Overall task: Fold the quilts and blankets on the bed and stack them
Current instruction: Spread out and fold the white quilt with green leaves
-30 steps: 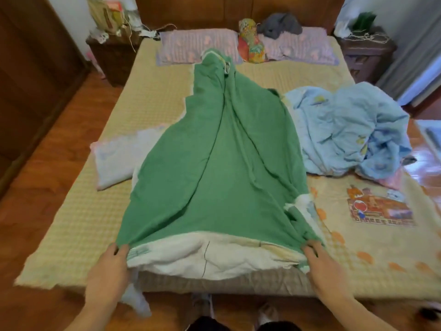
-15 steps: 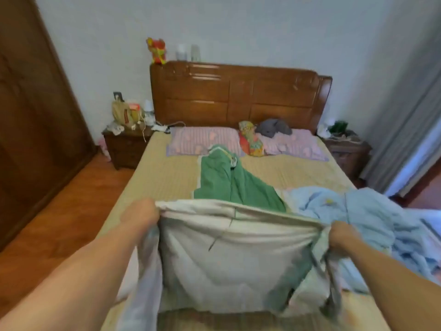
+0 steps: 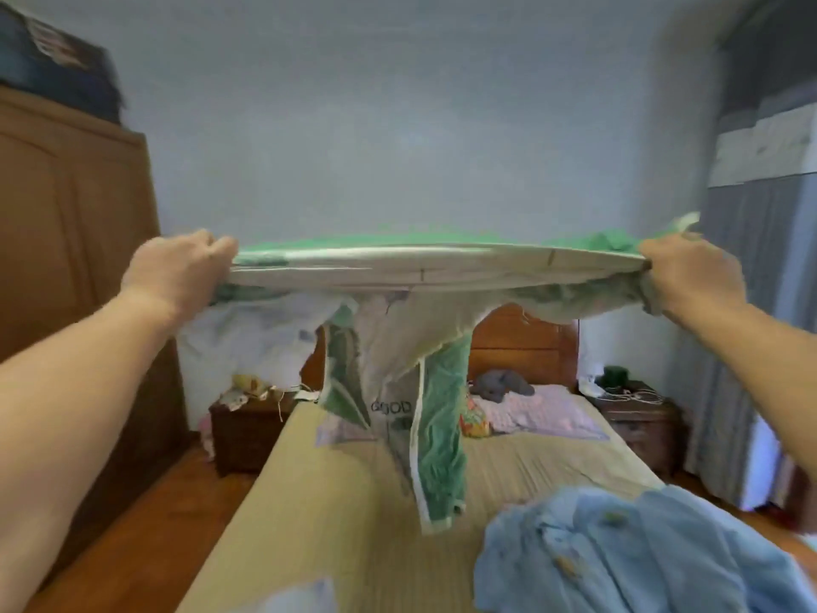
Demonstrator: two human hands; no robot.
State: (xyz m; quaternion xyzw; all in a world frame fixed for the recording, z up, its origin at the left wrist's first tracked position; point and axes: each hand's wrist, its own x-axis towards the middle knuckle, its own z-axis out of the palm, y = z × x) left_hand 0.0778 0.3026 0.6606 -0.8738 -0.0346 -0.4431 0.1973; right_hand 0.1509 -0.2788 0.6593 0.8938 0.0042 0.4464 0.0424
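Note:
The green quilt (image 3: 437,263) with a white underside is lifted high above the bed, its near edge stretched flat between my hands. My left hand (image 3: 181,269) grips the left corner and my right hand (image 3: 689,276) grips the right corner. The far part of the quilt hangs down in twisted folds over the middle of the bed (image 3: 318,502). A crumpled light blue blanket (image 3: 628,550) lies on the bed at the lower right. Part of a pale folded cloth (image 3: 305,597) shows at the bottom edge.
A wooden headboard (image 3: 521,347), a pink pillow (image 3: 544,413) and a grey soft toy (image 3: 499,384) are at the far end. Nightstands stand at the left (image 3: 247,431) and right (image 3: 641,418). A tall wardrobe (image 3: 66,258) fills the left side, curtains (image 3: 760,303) the right.
Both hands have swung the quilt's near edge from the foot of the bed up to head height. The quilt has left the mattress and now hangs in the air.

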